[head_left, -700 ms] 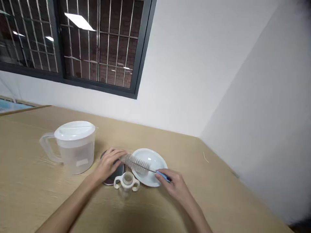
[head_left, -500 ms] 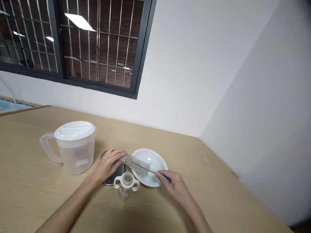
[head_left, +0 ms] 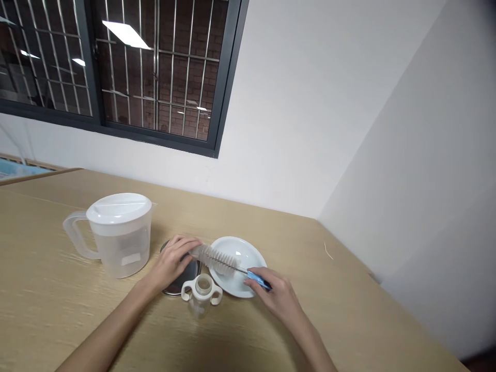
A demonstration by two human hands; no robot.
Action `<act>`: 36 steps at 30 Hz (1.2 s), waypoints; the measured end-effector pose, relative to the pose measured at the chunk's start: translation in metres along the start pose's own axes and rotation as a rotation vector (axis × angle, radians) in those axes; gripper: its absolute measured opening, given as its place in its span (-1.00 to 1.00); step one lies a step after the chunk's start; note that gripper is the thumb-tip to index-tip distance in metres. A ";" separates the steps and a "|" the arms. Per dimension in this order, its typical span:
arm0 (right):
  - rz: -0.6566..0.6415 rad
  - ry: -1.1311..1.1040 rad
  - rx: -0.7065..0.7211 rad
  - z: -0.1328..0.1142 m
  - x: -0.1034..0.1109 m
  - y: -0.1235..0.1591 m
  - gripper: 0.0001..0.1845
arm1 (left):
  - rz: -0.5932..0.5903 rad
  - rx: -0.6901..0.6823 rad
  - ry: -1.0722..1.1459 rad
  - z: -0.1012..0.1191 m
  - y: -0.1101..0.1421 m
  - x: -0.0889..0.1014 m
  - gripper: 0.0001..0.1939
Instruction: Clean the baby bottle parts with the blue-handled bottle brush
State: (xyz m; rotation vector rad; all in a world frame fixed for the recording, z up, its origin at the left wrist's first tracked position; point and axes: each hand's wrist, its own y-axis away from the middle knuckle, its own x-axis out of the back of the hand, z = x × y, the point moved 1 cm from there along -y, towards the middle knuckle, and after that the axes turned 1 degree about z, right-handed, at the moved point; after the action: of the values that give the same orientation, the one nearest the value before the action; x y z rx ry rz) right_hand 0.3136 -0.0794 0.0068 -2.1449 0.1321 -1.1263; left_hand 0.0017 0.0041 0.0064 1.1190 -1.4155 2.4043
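Observation:
A bottle brush (head_left: pixel 220 261) with pale bristles and a blue handle is held slantwise over the white plate (head_left: pixel 253 258). My right hand (head_left: pixel 277 289) is closed on its blue handle. My left hand (head_left: pixel 174 261) is closed around the brush's far end; its fingers partly hide the tip, where something translucent shows. Beneath my left hand lies a dark round dish (head_left: pixel 180 284) with a shiny rim, partly covered. Just in front of it stands a clear baby bottle (head_left: pixel 199 305), its open mouth upward, with a white two-handled collar (head_left: pixel 202 292).
A translucent pitcher (head_left: pixel 123 248) with a white lid stands on the wooden table (head_left: pixel 240 341) to the left. A thin pale strip (head_left: pixel 328 251) lies at the right. The wall (head_left: pixel 287 129) and barred window (head_left: pixel 155 77) rise behind the table.
My right hand's grip on the brush handle has shifted slightly, and more of the blue handle shows. My left hand, the bottle, plate and pitcher stay practically where they were.

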 end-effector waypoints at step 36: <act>0.005 0.131 0.093 -0.007 0.002 -0.002 -0.74 | 0.010 -0.016 -0.001 0.003 -0.001 -0.002 -0.58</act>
State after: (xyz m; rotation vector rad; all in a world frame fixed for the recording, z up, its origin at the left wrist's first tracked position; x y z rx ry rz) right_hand 0.3089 -0.0823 0.0119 -1.9877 0.1416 -1.2462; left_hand 0.0049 0.0025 0.0067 1.1127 -1.4417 2.3955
